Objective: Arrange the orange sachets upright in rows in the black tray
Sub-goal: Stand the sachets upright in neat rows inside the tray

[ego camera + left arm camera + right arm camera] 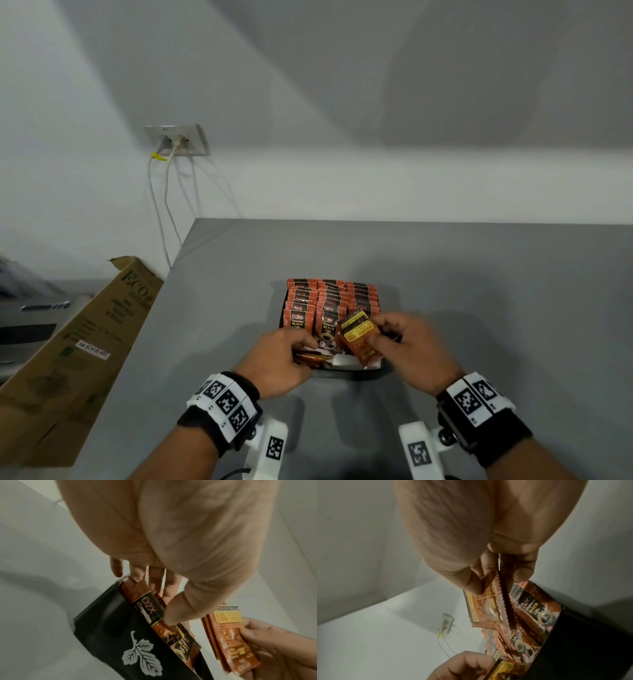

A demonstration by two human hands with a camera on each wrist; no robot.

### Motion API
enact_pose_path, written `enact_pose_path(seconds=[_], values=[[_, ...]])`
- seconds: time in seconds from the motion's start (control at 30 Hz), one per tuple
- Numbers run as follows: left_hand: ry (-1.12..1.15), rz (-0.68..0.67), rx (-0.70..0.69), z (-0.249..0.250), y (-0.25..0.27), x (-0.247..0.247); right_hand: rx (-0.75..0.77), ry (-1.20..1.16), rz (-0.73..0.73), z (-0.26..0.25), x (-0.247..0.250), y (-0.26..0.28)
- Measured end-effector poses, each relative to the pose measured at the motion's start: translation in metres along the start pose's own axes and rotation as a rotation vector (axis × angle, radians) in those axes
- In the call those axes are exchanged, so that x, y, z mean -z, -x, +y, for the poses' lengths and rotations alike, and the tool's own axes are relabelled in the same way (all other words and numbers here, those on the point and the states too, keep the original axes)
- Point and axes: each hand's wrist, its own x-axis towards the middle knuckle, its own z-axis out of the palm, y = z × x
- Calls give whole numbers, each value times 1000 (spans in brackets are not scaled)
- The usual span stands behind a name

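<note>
The black tray (pixel 342 372) sits on the grey table, its far part filled with rows of upright orange sachets (pixel 330 296). My left hand (pixel 305 344) reaches into the tray's near left corner and pinches sachets (pixel 149 609) there, thumb in front and fingers behind. A few sachets lie flat under it. My right hand (pixel 376 334) grips a small bundle of sachets (pixel 359 337) tilted over the tray's near right part. The bundle (pixel 488 601) is pinched at its top edge. The tray's outer wall (pixel 111 635) bears a white leaf print.
The grey table (pixel 479 291) ends at a left edge. A long cardboard box (pixel 85 342) leans beside that edge. A wall socket (pixel 178 140) with hanging cables is on the white wall behind. Bare tabletop surrounds the tray.
</note>
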Motion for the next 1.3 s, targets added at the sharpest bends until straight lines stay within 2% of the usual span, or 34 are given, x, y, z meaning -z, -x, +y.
enact_pose_path(seconds=[0.13,0.27,0.33,0.43,0.5,0.53,0.63,0.67,0.8,0.87,1.07,1.2,1.3], values=[[126,37,11,6,2,3,-43,-140,24,-4,-5,-2],[332,163,-51,32,3,13,-54,-383,16,-17,-16,-9],[568,167,-56,47,-1,16,-51,-572,-17,-33,-23,-14],[1190,94,11,65,-8,14,-46,-713,-59,-54,-34,-21],[1403,88,52,75,-10,16,-69,-676,-55,-61,-38,-25],[1448,100,72,77,-11,17,-62,-581,-20,-63,-38,-27],[1491,141,103,76,-15,19,72,-47,135,-68,-27,-27],[1467,139,102,75,-15,19,129,96,146,-71,-22,-26],[1443,68,61,76,-13,15,292,294,-109,-73,-12,-29],[1457,50,43,77,-12,12,340,385,-125,-71,-14,-32],[1499,5,143,74,-9,10,282,334,-88,-69,-10,-35],[1437,71,107,67,-9,9,142,91,-100,-66,-6,-33],[1389,81,92,66,-10,8,93,-100,38,-62,-8,-35]])
